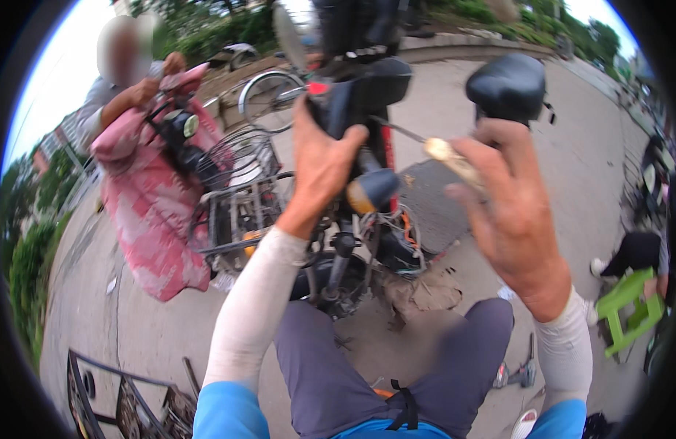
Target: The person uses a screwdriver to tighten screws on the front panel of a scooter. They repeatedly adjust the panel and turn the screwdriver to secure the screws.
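Note:
In front of me stands a partly stripped electric scooter with loose wires (pixel 407 233) hanging at its front. My left hand (pixel 319 157) is closed around a black plastic housing (pixel 382 82) near the handlebar, its thumb on the near side and its fingertips hidden behind. A screwdriver with a pale yellow handle (pixel 443 151) is gripped in my right hand (pixel 510 197). Its shaft points left at the housing; whether the tip touches is not clear. Below the housing sits an amber and dark turn signal (pixel 373 192). The scooter's black seat (pixel 506 86) is beyond my right hand.
At left, a person holds a scooter with a pink cover (pixel 151 197) and wire basket (pixel 243 157). A brown cloth (pixel 426 293) lies below the wires. A power drill (pixel 527 372) rests by my right leg, with a green stool (pixel 630 311) farther right and a black metal frame (pixel 125 399) lower left.

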`<action>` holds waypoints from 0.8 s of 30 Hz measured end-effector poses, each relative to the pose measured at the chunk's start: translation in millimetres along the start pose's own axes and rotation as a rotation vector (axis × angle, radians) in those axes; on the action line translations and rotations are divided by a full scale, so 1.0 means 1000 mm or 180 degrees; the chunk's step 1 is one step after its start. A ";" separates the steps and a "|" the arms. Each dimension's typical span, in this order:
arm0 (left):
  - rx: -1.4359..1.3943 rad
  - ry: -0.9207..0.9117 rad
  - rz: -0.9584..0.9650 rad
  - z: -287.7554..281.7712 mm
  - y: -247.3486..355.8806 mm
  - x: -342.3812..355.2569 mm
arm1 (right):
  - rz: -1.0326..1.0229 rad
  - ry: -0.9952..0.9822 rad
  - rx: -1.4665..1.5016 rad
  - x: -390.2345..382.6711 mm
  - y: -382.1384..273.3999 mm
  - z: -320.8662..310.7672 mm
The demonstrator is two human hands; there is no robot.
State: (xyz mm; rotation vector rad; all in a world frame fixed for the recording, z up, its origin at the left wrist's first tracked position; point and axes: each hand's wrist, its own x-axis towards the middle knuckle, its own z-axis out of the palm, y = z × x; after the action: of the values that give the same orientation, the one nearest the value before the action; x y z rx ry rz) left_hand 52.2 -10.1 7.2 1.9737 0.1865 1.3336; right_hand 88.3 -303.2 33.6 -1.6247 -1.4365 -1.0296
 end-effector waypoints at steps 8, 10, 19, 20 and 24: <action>0.0223 -0.0070 -0.0143 0.000 -0.001 0.000 | -0.0532 -0.0223 -0.0505 -0.002 -0.002 -0.003; 0.0162 -0.0087 -0.0119 0.001 -0.003 0.000 | -0.0539 -0.0317 -0.0501 0.001 -0.004 -0.008; 0.0187 -0.0112 -0.0169 0.001 -0.002 -0.001 | -0.0114 0.0318 0.0039 -0.023 -0.008 0.026; 0.0165 -0.0108 -0.0135 0.001 -0.001 0.000 | -0.0046 0.0339 0.0133 -0.027 -0.010 0.028; 0.0138 -0.0118 -0.0023 -0.001 -0.003 0.001 | -0.0106 0.0418 0.0105 -0.039 -0.010 0.034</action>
State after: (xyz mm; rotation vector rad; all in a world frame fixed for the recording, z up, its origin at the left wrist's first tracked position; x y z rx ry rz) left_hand 52.3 -7.0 6.3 2.0306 0.2063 1.2974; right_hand 79.3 -287.8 -15.8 -1.4861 -1.3899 -1.1049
